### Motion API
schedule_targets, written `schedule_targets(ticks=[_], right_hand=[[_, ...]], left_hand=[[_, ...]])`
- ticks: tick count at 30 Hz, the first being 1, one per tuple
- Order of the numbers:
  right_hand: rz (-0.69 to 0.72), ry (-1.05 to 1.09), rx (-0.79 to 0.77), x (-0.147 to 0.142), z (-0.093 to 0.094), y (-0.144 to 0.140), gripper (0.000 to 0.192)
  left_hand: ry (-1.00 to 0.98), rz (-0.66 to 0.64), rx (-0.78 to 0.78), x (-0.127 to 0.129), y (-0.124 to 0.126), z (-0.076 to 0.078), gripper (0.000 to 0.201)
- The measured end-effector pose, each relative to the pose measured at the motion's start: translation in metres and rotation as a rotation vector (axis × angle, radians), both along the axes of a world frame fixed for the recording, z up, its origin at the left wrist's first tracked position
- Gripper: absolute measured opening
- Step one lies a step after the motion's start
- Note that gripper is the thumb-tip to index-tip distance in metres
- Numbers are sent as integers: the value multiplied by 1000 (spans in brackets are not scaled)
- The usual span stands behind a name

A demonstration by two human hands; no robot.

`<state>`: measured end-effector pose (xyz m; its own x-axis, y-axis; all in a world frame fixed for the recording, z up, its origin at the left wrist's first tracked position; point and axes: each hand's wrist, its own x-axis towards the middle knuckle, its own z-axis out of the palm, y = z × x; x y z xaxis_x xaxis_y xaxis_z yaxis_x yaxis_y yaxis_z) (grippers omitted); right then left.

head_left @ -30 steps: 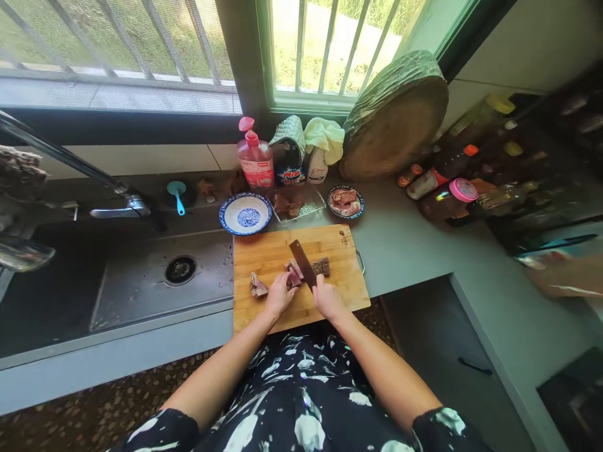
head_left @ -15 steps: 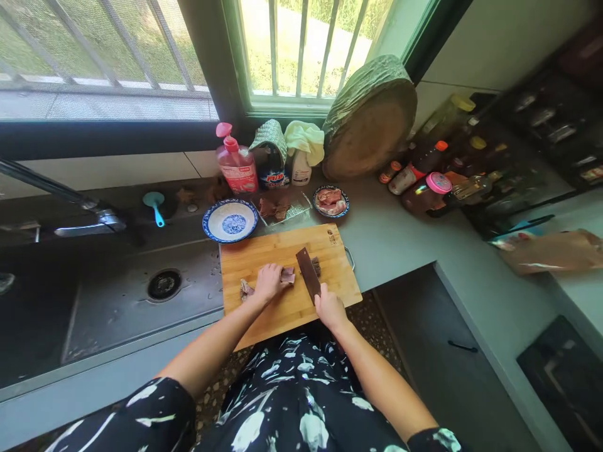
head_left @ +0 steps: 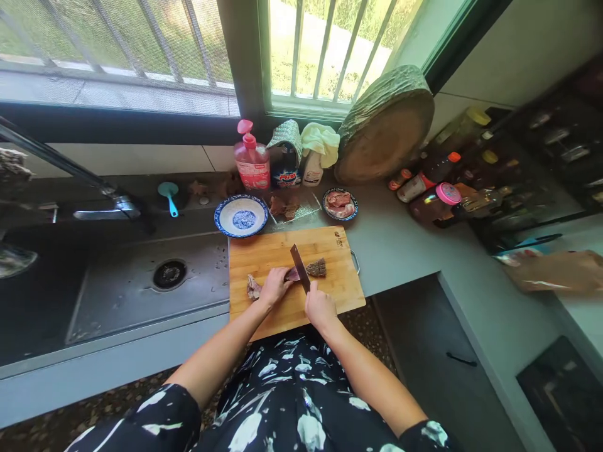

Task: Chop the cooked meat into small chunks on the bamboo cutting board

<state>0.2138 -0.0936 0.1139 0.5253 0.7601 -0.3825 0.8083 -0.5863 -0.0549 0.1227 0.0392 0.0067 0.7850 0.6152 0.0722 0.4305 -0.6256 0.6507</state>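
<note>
— Which way does the cleaver [head_left: 299, 267] lie?

— Its long axis runs from the near right to the far left. The handle sits in the right hand [head_left: 320, 307], which is curled tight around it, and the flat rectangular blade points away toward the window, edge down on the meat [head_left: 308, 270].

— And the meat itself?

— A dark, reddish-brown chunk, longer than wide, lying roughly left to right near the middle of the cutting board [head_left: 330, 292]. The left hand [head_left: 274, 287] rests on its left end, fingers bent and pressing it down. A smaller pale scrap [head_left: 253, 287] lies just left of that hand.

— What is the board like?

— Pale bamboo, rectangular, with visible strips and a small stamped mark at the far right corner, too small to read. It sits on the grey bench [head_left: 400, 245], its near edge overhanging, beside a steel sink [head_left: 141, 295].

— Any labels?

— Behind the board stands a pink pump bottle [head_left: 252, 160] and a blue-labelled bottle [head_left: 286, 164] whose red lettering I cannot make out. A blue-and-white patterned bowl [head_left: 241, 215] sits nearby, and a round wooden block [head_left: 385, 125] leans against the wall.
</note>
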Motion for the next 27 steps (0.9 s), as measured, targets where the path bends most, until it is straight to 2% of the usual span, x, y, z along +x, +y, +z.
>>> schedule_targets(ticks=[7, 17, 27], right_hand=[[-78, -47, -31, 2, -4, 2, 22], [-80, 17, -75, -4, -6, 4, 22], [-52, -32, -29, -3, 4, 5, 21]], left_hand=[[-64, 28, -9, 11, -10, -4, 47], [-79, 56, -9, 15, -16, -11, 44], [-51, 83, 27, 6, -14, 5, 49]])
